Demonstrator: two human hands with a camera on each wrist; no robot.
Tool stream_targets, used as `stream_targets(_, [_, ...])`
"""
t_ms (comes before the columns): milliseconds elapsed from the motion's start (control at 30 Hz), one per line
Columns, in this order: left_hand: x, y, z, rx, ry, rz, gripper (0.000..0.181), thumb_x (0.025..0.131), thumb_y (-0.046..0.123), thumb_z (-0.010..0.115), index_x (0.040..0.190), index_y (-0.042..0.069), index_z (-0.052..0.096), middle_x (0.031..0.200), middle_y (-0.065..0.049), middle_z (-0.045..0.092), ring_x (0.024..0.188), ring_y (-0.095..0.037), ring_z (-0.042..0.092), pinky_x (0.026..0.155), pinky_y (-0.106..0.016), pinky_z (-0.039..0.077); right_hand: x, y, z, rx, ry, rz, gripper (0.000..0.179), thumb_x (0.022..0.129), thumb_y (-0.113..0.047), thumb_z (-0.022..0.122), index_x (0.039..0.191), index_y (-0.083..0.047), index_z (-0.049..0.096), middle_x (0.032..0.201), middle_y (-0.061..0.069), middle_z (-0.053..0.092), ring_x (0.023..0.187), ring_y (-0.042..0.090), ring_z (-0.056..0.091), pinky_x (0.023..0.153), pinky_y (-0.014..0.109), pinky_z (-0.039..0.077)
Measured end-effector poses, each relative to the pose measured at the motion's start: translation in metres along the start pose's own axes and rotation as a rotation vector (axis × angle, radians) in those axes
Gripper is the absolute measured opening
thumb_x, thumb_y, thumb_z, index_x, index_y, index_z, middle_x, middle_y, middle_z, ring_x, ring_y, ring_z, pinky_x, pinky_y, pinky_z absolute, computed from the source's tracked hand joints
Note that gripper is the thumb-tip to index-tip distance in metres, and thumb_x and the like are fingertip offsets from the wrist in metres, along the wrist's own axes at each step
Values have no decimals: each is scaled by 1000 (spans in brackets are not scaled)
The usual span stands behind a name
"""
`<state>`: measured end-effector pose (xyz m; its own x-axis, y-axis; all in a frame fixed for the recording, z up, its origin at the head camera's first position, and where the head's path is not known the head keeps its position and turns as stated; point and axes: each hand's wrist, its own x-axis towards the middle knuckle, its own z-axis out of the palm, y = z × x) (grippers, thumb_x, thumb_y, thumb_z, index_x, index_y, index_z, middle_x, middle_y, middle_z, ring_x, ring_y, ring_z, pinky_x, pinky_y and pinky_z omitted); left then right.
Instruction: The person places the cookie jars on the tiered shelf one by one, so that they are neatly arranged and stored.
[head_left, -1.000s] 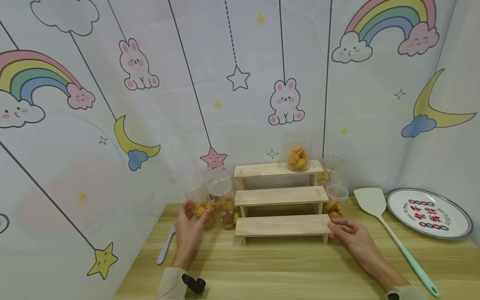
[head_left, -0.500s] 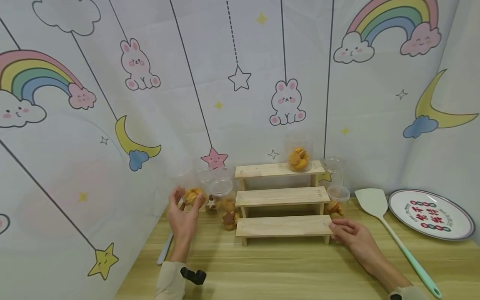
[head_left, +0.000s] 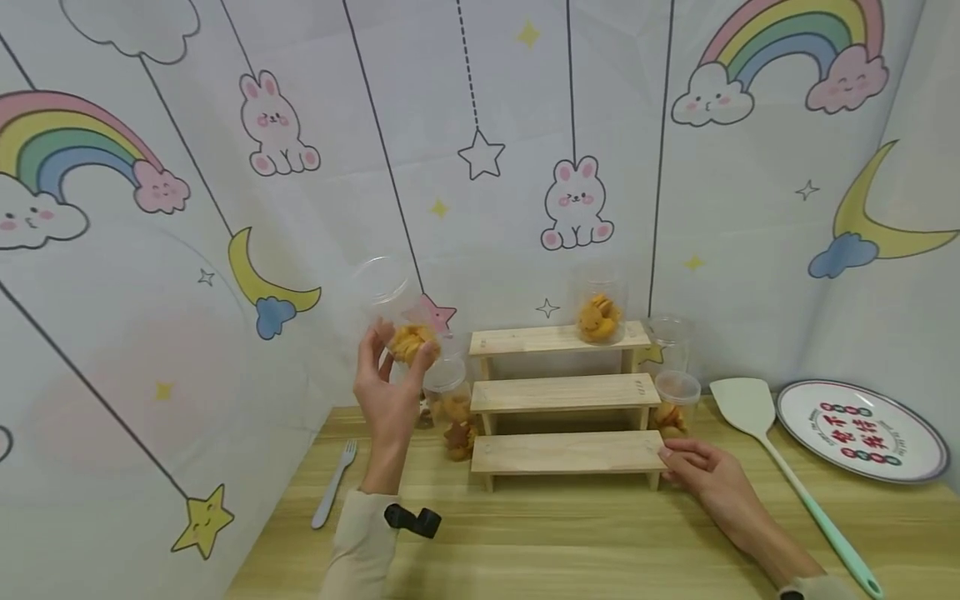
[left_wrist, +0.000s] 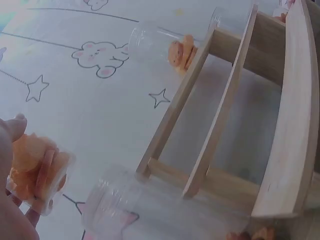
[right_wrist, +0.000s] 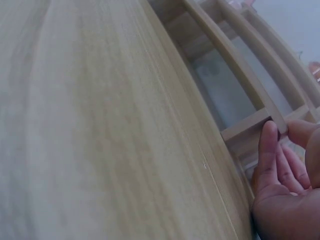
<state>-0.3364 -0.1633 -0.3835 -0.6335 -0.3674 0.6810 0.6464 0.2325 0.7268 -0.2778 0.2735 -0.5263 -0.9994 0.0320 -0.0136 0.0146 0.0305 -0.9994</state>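
My left hand (head_left: 386,398) grips a clear plastic jar (head_left: 411,335) by its lower part, with golden crackers or cookies inside. The jar is tilted and held up off the table, left of the three-step wooden display stand (head_left: 562,452). In the left wrist view, fingers and thumb curve around the jar (left_wrist: 44,172). My right hand (head_left: 711,483) pinches the right end of the stand's lowest board, as the right wrist view shows with the thumb and a finger at the board's corner (right_wrist: 272,112). A similar jar (head_left: 598,315) stands on the top step.
Another filled jar (head_left: 450,417) stands left of the stand, partly overlapped by my left hand. To the right are a lidded tub (head_left: 675,404), a clear jar (head_left: 670,340), a spatula (head_left: 750,407) and a white plate (head_left: 862,429). A fork (head_left: 333,487) lies at left.
My left hand has lifted the jar from beside the other jars, first leftward, then up and to the right. The right hand stays at the stand's lowest board.
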Motion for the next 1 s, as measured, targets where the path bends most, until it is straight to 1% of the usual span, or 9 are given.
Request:
stream_targets(67, [1, 4, 12, -23, -31, 13, 77, 90, 20, 91, 156, 11, 54, 150, -6, 62, 147, -19, 55, 125, -41, 47, 0, 0, 0, 8, -2, -5, 54, 107, -22, 72, 146, 11, 54, 108, -12, 79, 97, 3, 75, 88, 24, 65])
stream_targets(233, [1, 5, 42, -54, -95, 23, 70, 90, 18, 92, 150, 7, 58, 147, -17, 63, 146, -25, 58, 123, -49, 48, 1, 2, -1, 30, -3, -15, 49, 107, -19, 72, 143, 9, 57, 107, -12, 79, 97, 3, 75, 88, 24, 65])
stream_targets(300, [0, 4, 55, -66, -115, 0, 68, 89, 18, 92, 148, 7, 60, 147, -21, 63, 145, -29, 58, 123, -49, 48, 2, 2, -2, 34, -5, -17, 47, 107, -19, 72, 142, 9, 57, 107, -12, 79, 96, 4, 75, 88, 24, 65])
stream_targets(400, [0, 2, 73, -73, -144, -50, 70, 90, 21, 92, 149, 8, 59, 149, -24, 62, 146, -33, 58, 125, -43, 47, 2, 3, -2, 33, 1, -17, 46, 106, -19, 72, 141, 8, 58, 106, -12, 79, 96, 4, 75, 87, 24, 65])
stream_targets(567, [0, -1, 100, -48, -169, -120, 78, 90, 22, 91, 155, 2, 52, 154, -24, 60, 148, -34, 58, 126, -38, 44, 1, 2, -2, 34, 6, -13, 47, 106, -19, 73, 141, 9, 58, 107, -12, 79, 96, 4, 75, 88, 24, 65])
stream_targets(633, [0, 0, 109, -32, -184, -137, 81, 90, 22, 91, 156, -1, 50, 156, -24, 59, 148, -34, 58, 126, -40, 44, 0, 1, -2, 30, 3, -14, 48, 106, -20, 72, 142, 9, 57, 108, -12, 79, 97, 4, 75, 88, 24, 65])
stream_targets(800, [-2, -3, 127, 43, -240, -171, 84, 90, 25, 92, 158, 2, 49, 158, -21, 59, 145, -33, 60, 122, -42, 50, 0, 1, -2, 25, 4, -20, 49, 106, -21, 73, 142, 10, 57, 108, -12, 79, 96, 5, 75, 88, 24, 65])
stream_targets(900, [-3, -7, 134, 85, -260, -192, 82, 91, 27, 91, 158, 3, 49, 158, -19, 59, 144, -33, 61, 120, -42, 52, 1, 1, -2, 32, 9, -18, 49, 106, -21, 73, 141, 9, 57, 108, -12, 79, 97, 5, 75, 88, 24, 65])
stream_targets(1000, [-2, -8, 136, 150, -284, -209, 81, 93, 31, 89, 158, 4, 49, 157, -18, 60, 145, -31, 60, 121, -43, 51, 1, 2, -1, 38, 8, -22, 47, 107, -20, 72, 140, 9, 57, 107, -12, 79, 97, 5, 75, 88, 24, 65])
